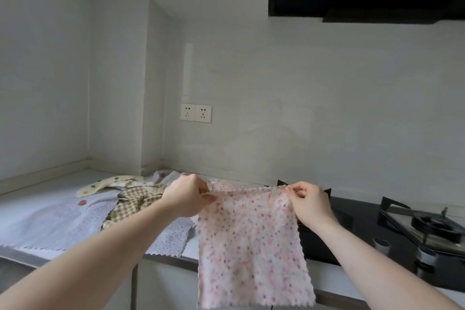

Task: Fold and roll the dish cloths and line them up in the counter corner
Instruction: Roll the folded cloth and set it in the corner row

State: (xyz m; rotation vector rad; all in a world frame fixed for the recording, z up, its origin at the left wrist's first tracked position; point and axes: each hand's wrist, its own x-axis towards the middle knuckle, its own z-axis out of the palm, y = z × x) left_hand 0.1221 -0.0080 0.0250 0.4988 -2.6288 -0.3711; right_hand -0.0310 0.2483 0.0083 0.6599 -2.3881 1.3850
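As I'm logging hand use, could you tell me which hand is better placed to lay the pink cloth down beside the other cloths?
Probably left. The left hand pinches the pink cloth corner nearest the cloth pile; the right hand holds the stove-side corner.

Left hand (187, 196) and right hand (310, 202) pinch top corners of pink floral scalloped-edge dish cloth (251, 246), hanging above grey counter (37, 199).

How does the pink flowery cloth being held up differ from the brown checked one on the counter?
The pink floral cloth hangs flat and spread, pinched at its top corners by the left hand and right hand; the brown checked cloth lies crumpled on the counter, untouched. One has small pink flowers, the other a tan grid. Both have zigzag edges.
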